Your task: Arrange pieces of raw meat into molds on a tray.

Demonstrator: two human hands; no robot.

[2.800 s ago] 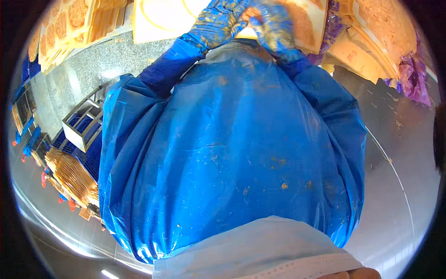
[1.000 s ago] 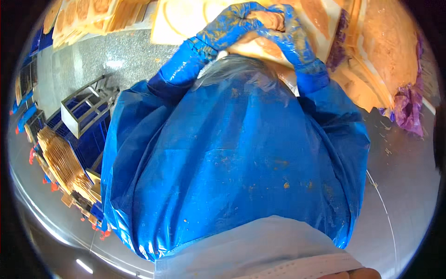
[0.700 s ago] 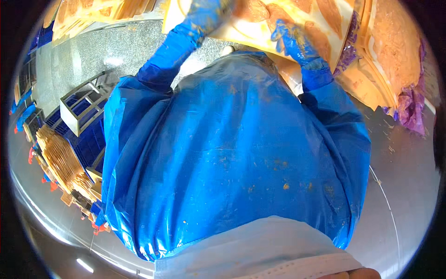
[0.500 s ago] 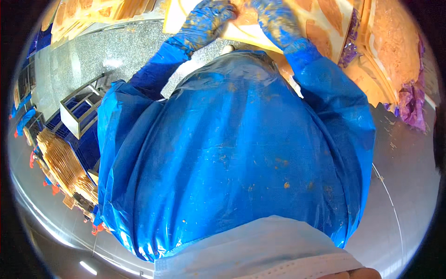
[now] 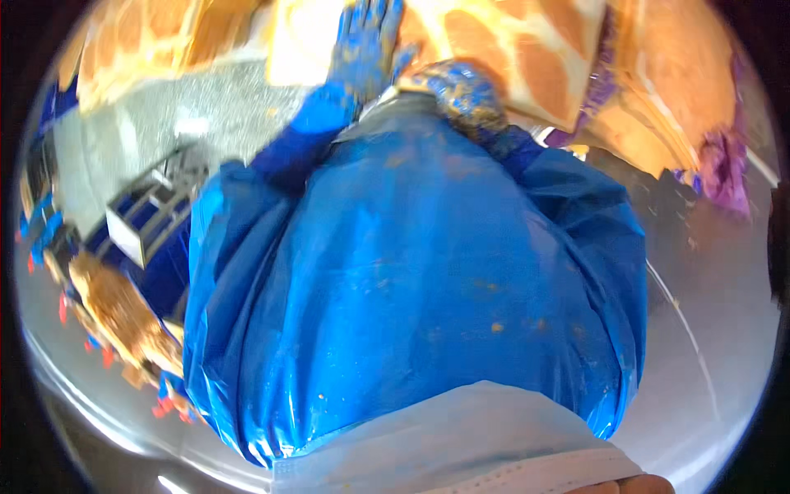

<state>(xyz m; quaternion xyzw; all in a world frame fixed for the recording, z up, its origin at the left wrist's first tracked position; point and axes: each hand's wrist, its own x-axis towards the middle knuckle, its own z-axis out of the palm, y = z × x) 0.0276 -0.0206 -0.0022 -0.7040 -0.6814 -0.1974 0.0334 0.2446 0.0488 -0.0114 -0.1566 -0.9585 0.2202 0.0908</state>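
Both my hands wear blue gloves smeared with yellow-brown crumbs or batter. My left hand (image 5: 364, 53) lies flat with its fingers stretched out, over the near left part of a pale board (image 5: 309, 41). Flat, orange-brown oval pieces (image 5: 477, 37), like coated food slabs, lie on that board. My right hand (image 5: 462, 92) is drawn back to the board's near edge, close against my blue apron (image 5: 411, 247). Its fingers look curled and are partly blurred; anything inside them is hidden.
More boards with orange-brown pieces (image 5: 136, 41) stand at the far left. On the right are a large tan heap (image 5: 687, 74) and crumpled purple plastic (image 5: 724, 173). A metal-framed stand (image 5: 136, 222) and stacked tan boards (image 5: 115, 309) are at left.
My right hand has pulled back toward my body and curled. My left hand has flattened, its fingers now pointing away from me. The boards have shifted slightly in view.
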